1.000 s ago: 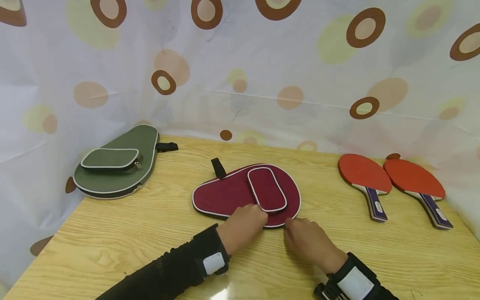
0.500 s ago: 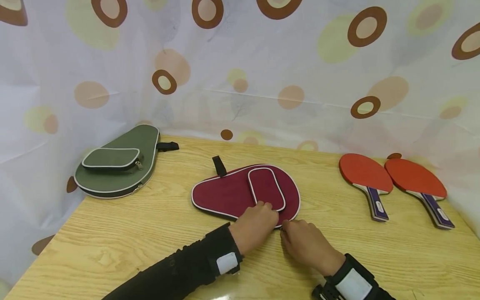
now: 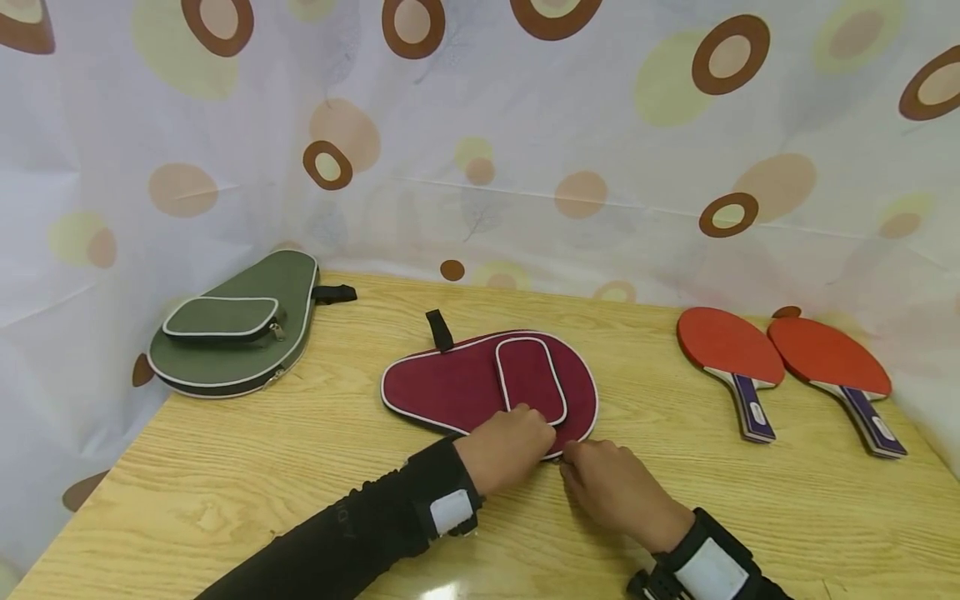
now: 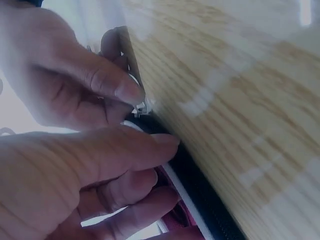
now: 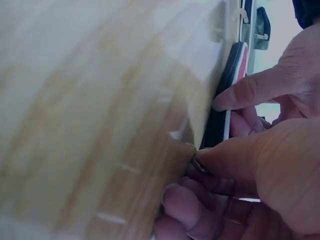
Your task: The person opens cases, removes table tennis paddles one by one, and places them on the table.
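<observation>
A dark red table tennis bat case (image 3: 442, 387) with white piping and a small front pocket lies flat on the wooden table. My left hand (image 3: 506, 450) grips its near edge below the pocket. In the left wrist view the left thumb (image 4: 162, 145) presses the black zipped side, with fingers over the top. Just right of it, my right hand (image 3: 622, 492) pinches a metal zip pull (image 5: 200, 166) at the case's rounded end. Fingers partly hide the pull. The black side band (image 4: 195, 185) looks closed beside the left thumb.
A green bat case (image 3: 240, 362) with a pocket and black strap lies at the far left. Two red bats, the left one (image 3: 727, 346) and the right one (image 3: 828, 354), lie at the right. A patterned cloth (image 3: 480, 167) hangs behind the table.
My left hand has slid right along the near edge, closer to the right hand. The right hand, pinching the zip pull, and the red case have shifted slightly left.
</observation>
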The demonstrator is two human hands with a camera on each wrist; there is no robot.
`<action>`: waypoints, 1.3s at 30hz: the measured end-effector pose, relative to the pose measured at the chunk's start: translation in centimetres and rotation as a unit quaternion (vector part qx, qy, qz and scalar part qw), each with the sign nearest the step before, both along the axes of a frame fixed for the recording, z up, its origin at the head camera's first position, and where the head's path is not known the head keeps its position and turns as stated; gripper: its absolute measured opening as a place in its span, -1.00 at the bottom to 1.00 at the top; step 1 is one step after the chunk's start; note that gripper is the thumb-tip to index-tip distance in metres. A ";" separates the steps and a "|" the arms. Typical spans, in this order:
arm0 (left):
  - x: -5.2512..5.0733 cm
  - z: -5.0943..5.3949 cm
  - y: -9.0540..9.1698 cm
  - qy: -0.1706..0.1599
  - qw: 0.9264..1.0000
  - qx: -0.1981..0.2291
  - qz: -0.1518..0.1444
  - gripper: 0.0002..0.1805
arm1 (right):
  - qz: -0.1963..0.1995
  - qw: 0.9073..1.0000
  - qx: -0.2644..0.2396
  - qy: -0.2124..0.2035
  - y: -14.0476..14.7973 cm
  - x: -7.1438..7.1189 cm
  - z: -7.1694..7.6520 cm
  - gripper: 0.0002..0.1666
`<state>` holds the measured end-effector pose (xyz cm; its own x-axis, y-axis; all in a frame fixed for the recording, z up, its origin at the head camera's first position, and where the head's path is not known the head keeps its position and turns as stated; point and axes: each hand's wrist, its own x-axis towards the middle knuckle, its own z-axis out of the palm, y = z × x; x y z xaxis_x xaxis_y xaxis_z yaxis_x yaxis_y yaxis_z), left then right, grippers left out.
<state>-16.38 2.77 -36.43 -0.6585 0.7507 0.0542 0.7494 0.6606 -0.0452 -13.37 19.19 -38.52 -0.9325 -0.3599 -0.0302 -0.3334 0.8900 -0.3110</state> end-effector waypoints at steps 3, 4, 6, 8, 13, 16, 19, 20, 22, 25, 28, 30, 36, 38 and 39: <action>-0.1 0.1 -0.3 -0.003 1.000 -0.010 -0.011 -0.80 | 0.020 0.999 0.008 0.028 0.1 0.1 -0.1 -0.68; -0.1 0.1 -0.4 -0.004 1.000 -0.011 -0.014 -0.80 | 0.026 0.999 0.012 0.039 0.2 0.2 -0.2 -0.68; -0.2 0.1 -0.6 -0.007 1.000 -0.013 -0.020 -0.80 | 0.034 0.998 0.017 0.057 0.2 0.2 -0.2 -0.66; -0.3 0.1 -0.8 -0.014 0.999 -0.013 -0.025 -0.81 | 0.035 0.997 0.017 0.064 0.4 0.2 -0.2 -0.66; -0.7 0.2 -1.5 -0.063 0.997 0.000 -0.033 -0.85 | 0.033 0.996 0.016 0.079 0.8 0.1 -0.1 -0.66; -1.0 0.3 -1.9 -0.090 0.995 0.007 -0.040 -0.88 | 0.033 0.996 0.010 0.080 1.3 0.0 0.0 -0.66; -1.2 0.4 -2.2 -0.104 0.993 0.006 -0.052 -0.87 | 0.034 0.997 0.008 0.068 1.6 -0.3 0.1 -0.66; -1.2 0.4 -2.4 -0.106 0.993 0.006 -0.056 -0.87 | 0.033 0.997 0.008 0.065 1.8 -0.4 0.1 -0.66; -1.3 0.5 -2.6 -0.110 0.992 0.006 -0.067 -0.85 | 0.027 0.997 0.013 0.065 2.2 -0.7 0.1 -0.65; -1.4 0.4 -3.0 -0.112 0.991 0.006 -0.079 -0.83 | 0.013 0.997 0.017 0.068 3.1 -1.1 0.1 -0.63; -1.5 0.3 -3.6 -0.126 0.989 0.013 -0.080 -0.76 | 0.010 0.997 0.012 0.072 4.0 -1.5 0.1 -0.62; -1.6 0.3 -3.9 -0.143 0.987 0.028 -0.074 -0.66 | 0.010 0.998 0.005 0.067 4.3 -1.7 0.1 -0.62; -1.6 0.2 -4.5 -0.171 0.982 0.057 -0.055 -0.56 | 0.011 0.998 0.006 0.054 4.1 -1.9 0.0 -0.65; -1.4 0.2 -4.3 -0.165 0.985 0.041 -0.044 -0.68 | 0.012 0.999 0.008 0.051 3.9 -1.9 0.0 -0.66; -1.3 0.3 -4.2 -0.159 0.986 0.031 -0.038 -0.76 | 0.012 0.999 0.009 0.050 3.8 -1.9 0.0 -0.67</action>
<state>-17.68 -1.40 -36.12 -0.5920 0.7999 -0.0981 0.7664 0.5964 0.2386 -15.26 23.04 -38.53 -0.9221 -0.3831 0.0550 -0.3837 0.8864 -0.2588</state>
